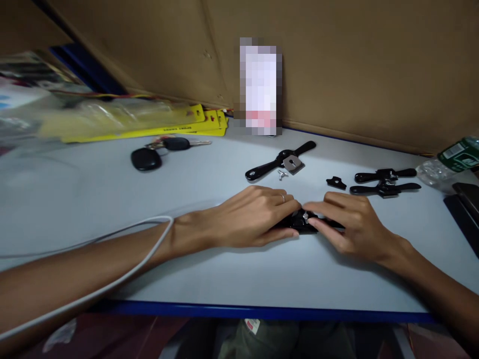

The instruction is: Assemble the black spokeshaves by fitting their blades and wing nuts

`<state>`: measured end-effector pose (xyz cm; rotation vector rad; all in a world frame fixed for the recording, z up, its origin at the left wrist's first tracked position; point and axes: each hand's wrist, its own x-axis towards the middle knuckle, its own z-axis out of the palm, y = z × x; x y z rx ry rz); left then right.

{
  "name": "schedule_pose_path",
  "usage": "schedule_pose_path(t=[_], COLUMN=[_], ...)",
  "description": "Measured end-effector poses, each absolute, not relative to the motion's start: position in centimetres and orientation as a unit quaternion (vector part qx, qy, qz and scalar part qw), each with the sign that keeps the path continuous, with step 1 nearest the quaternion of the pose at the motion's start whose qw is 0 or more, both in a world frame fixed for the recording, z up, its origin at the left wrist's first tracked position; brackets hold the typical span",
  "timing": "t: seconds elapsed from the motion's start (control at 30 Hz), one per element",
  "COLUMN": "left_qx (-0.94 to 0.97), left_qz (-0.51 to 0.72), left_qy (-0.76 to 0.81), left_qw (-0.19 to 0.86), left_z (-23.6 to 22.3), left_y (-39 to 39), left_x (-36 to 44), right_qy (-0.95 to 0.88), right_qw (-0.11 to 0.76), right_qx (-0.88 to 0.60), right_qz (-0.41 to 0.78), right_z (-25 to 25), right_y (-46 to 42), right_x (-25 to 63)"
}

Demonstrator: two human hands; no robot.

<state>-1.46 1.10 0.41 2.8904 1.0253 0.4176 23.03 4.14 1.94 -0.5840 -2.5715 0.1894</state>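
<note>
A black spokeshave (299,219) lies on the table between my hands. My left hand (258,217) is closed around its left side, thumb along the near edge. My right hand (354,222) pinches a small silver thumbscrew (306,216) at the tool's middle, and its right handle runs behind those fingers. Farther back rests another spokeshave (262,170), with a grey slotted blade (294,163) against it and a loose wing screw (282,175) in front. To the right are a black cap piece (336,183) and two spokeshaves (406,173) with parts fitted at their centres.
Keys with a black fob (145,158) lie at the back left, before yellow packages (219,122). A blurred-out upright panel (261,85) leans on the cardboard wall (355,65). A green-labelled bottle (462,154) lies at the right. A white cable (149,257) crosses my left forearm.
</note>
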Motion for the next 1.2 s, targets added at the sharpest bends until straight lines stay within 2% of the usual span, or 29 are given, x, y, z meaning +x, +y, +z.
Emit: schedule_pose_path(t=[0.1, 0.3, 0.4, 0.5, 0.9, 1.03, 1.2], left_qx=[0.932, 0.931, 0.932, 0.933, 0.931, 0.933, 0.933], left_qz=[0.127, 0.127, 0.13, 0.136, 0.136, 0.139, 0.138], left_qy=[0.338, 0.341, 0.337, 0.331, 0.337, 0.33, 0.33], left_qw=[0.027, 0.041, 0.039, 0.029, 0.036, 0.03, 0.019], left_z=[0.4, 0.4, 0.4, 0.4, 0.5, 0.4, 0.3], left_y=[1.0, 1.0, 1.0, 0.9, 0.9, 1.0, 1.0], left_x=[-1.5, -1.5, -1.5, -1.5, -1.4, -1.5, -1.6], right_qy=[-0.949, -0.954, -0.942, -0.943, -0.951, -0.94, -0.937], right_qw=[0.237, 0.255, 0.277, 0.261, 0.245, 0.269, 0.196], right_qx=[-0.206, -0.14, -0.178, -0.204, -0.17, -0.199, -0.273], right_qz=[0.03, 0.068, 0.056, 0.039, 0.075, 0.069, 0.096], right_z=[1.8, 2.0, 2.2, 2.0, 2.1, 1.8, 1.3], right_y=[4.0, 2.9, 2.9, 3.3, 3.3, 3.5, 4.1], right_x=[23.2, 22.9, 23.1, 23.3, 23.0, 23.3, 23.5])
